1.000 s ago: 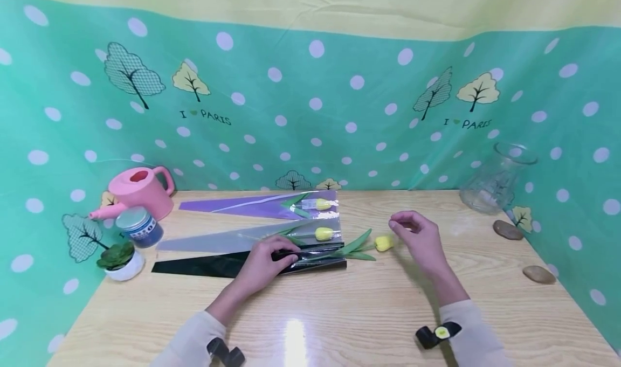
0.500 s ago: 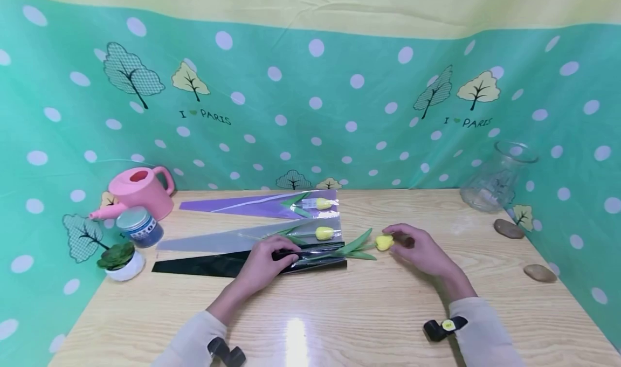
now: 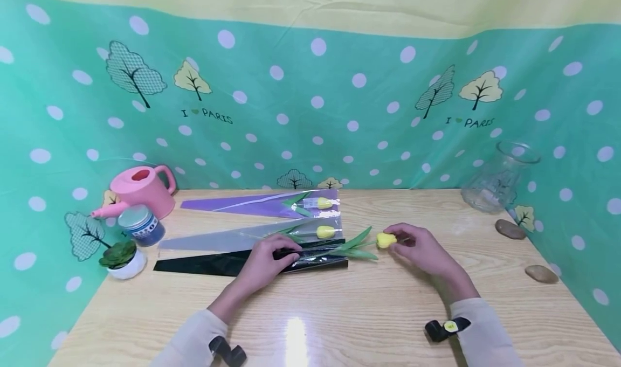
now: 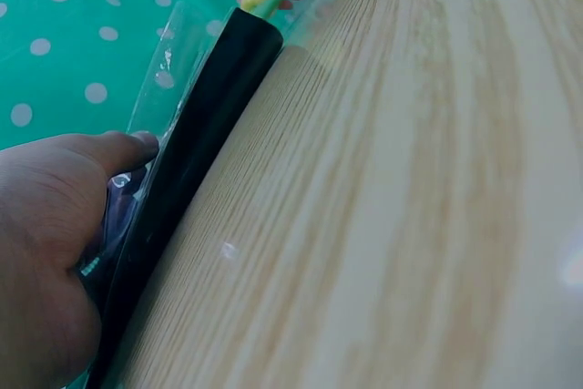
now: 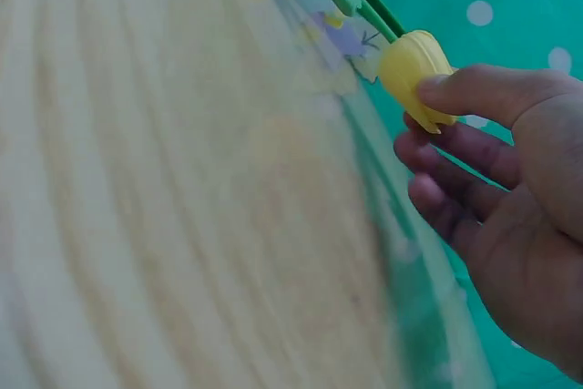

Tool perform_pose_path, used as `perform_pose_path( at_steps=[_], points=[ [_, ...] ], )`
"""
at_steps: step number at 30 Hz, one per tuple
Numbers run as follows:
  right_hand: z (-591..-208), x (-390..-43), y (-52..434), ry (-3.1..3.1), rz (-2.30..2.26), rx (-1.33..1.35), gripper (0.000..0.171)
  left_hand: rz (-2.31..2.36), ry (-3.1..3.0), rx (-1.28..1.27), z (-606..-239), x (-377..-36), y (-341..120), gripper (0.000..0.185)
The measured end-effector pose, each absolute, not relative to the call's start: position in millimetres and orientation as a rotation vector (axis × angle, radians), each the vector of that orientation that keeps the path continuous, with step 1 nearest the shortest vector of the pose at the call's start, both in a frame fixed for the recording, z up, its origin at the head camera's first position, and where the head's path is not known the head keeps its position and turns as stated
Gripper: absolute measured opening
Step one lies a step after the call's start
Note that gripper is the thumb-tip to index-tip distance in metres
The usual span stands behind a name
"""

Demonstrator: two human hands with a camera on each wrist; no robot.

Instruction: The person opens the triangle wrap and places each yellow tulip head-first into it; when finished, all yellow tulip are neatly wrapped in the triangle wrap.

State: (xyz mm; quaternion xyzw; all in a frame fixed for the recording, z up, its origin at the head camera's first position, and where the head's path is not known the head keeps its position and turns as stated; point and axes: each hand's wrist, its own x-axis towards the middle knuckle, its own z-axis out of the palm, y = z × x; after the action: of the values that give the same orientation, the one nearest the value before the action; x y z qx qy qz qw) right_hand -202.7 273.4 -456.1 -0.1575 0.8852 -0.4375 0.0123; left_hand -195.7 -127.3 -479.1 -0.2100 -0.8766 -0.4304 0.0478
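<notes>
My left hand (image 3: 267,260) grips a black flower wrapping sleeve (image 3: 208,264) with a clear front, lying on the table. Its thumb presses the sleeve's edge in the left wrist view. A yellow artificial tulip (image 3: 385,241) lies with its stem inside this sleeve; its green leaves (image 3: 358,244) and its head stick out past the sleeve's right end. My right hand (image 3: 423,251) pinches the tulip's head between thumb and fingertips, as the right wrist view shows. The lower stem is hidden by the sleeve and my left hand.
Behind lie a grey sleeve (image 3: 208,241) and a purple sleeve (image 3: 218,206), each holding a yellow tulip. A pink watering can (image 3: 145,193), a blue jar (image 3: 142,226) and a potted succulent (image 3: 125,262) stand left. At right are a glass vase (image 3: 492,186) and two stones (image 3: 510,229).
My right hand has come down from beside the tulip's head and taken hold of it. The left hand stays in place on the black sleeve.
</notes>
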Motion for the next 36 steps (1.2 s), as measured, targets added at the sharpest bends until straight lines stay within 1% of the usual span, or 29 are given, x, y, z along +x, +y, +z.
perform_pose_path(
  at_steps=[9,17,26,36],
  points=[
    [-450,-201,266,2.603,-1.562,-0.500,0.031,-1.336,-2.669,-0.632,-477,-196,-128,0.013],
    [-450,-199,254,2.542,-1.588,-0.556,0.032,-1.349,-2.645,-0.633,-475,-195,-127,0.015],
    [-453,-195,238,2.443,-1.595,-0.468,0.032,-1.361,-2.638,-0.634,-472,-194,-125,0.015],
    [-458,-192,220,2.411,-1.684,-0.555,0.030,-1.374,-2.647,-0.620,-471,-193,-125,0.014]
  ],
)
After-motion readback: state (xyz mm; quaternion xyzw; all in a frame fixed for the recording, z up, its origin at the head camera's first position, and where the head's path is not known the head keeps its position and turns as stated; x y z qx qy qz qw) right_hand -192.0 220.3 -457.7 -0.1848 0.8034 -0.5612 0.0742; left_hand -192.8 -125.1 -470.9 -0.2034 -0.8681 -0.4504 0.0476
